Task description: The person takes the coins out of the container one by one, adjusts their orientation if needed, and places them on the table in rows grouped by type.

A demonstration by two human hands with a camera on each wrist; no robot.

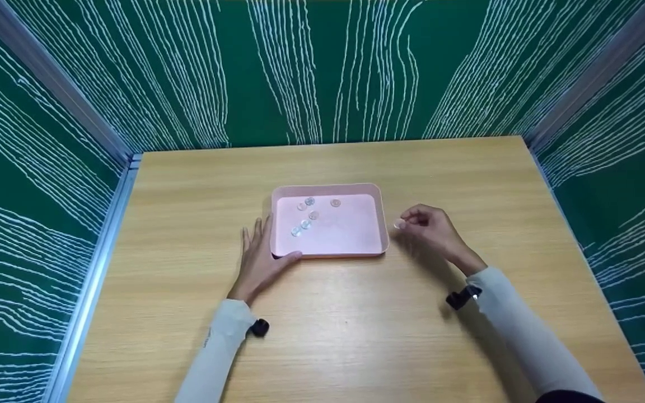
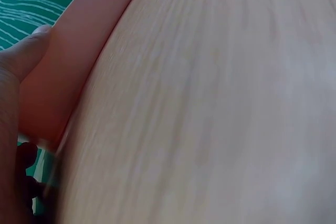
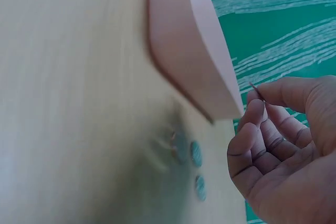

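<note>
Right hand (image 3: 286,156), close to its wrist camera, pinches a thin disc (image 1: 398,224) by the edge between thumb and a fingertip, the other fingers curling in toward the palm. The disc looks light and stiff, and its smooth faces would probably slip under a flat fingertip; the rim seems the place to take hold. Seen from the head, it sits at the fingertips, on the side of the hand toward the pink tray (image 1: 350,232), just outside the tray's right wall and touching nothing but the fingers.

Six similar discs lie scattered in the tray; one (image 1: 335,202) sits apart from the rest, toward the far wall. The right wrist view shows a few more loose discs (image 3: 196,153) on the wooden surface (image 1: 188,212), outside the tray.

The left hand (image 1: 256,263) braces the tray's near left corner, fingers spread and mostly straight along the left wall, thumb against the near wall. The tray seems rigid and light enough to slide, so its walls offer the best hold. Beyond the surface stand green panels (image 1: 244,84) streaked with white lines.
</note>
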